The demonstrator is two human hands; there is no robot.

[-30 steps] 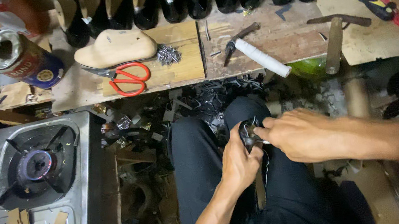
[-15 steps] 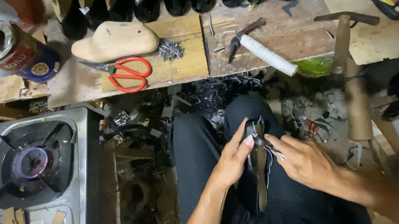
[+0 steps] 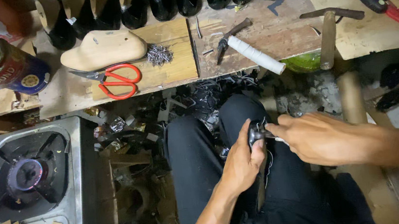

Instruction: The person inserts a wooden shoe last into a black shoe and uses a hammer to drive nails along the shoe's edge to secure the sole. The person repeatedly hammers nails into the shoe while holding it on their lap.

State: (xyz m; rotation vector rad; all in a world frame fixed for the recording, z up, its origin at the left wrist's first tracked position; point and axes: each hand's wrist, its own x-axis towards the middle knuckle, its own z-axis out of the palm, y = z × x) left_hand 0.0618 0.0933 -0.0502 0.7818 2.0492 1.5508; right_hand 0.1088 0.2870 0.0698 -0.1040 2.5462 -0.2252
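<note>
A small dark shoe piece (image 3: 256, 133) is held over the lap, between the knees; detail can't be told. Left hand (image 3: 241, 164) is wrapped round it from below; right hand (image 3: 320, 138) is pinched on its top edge w/ a thin tool. On the desk (image 3: 270, 37) beyond: wooden last (image 3: 103, 49), red scissors (image 3: 118, 81), nail pile (image 3: 159, 55), hammer (image 3: 329, 29). Gas stove (image 3: 25, 175) is at left.

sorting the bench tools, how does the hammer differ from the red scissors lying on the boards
The hammer has a plain wooden handle and a dark metal head; the red scissors have bright red loop handles and grey blades. The hammer lies on the right, handle pointing toward the person; the scissors lie to the left beside the wooden shoe last, blades pointing left. Both rest flat on the boards, untouched by either hand.
</note>
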